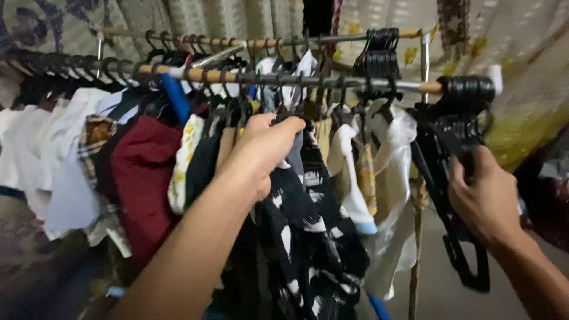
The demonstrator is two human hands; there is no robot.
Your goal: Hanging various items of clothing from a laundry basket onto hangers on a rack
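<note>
The left hand (264,151) reaches up into a row of clothes that hang on a long wooden rail with a metal pipe end (308,79). Its fingers are curled tight around the top of a black cloth garment with white splash marks (308,219), close under the hooks of the hangers. That garment hangs near the middle of the rail and drops down past the arm to the bottom of the view. Just left of the hand hang a cream garment with yellow flowers (181,166) and a dark red garment (142,178), and more white shirts (53,154) hang further left. Right of the hand hang a white and cream blouse (391,178) and other pale tops. The right hand (483,198) is near the right end of the rail. Its fingers are closed around a bunch of empty black plastic hangers (456,136) that hang in a thick stack from the end of the rail. A second rail (267,41) runs behind and higher up, in front of patterned curtains (237,18). The clothes are packed close together, so there is little room between them. There is open floor below the right hand.
</note>
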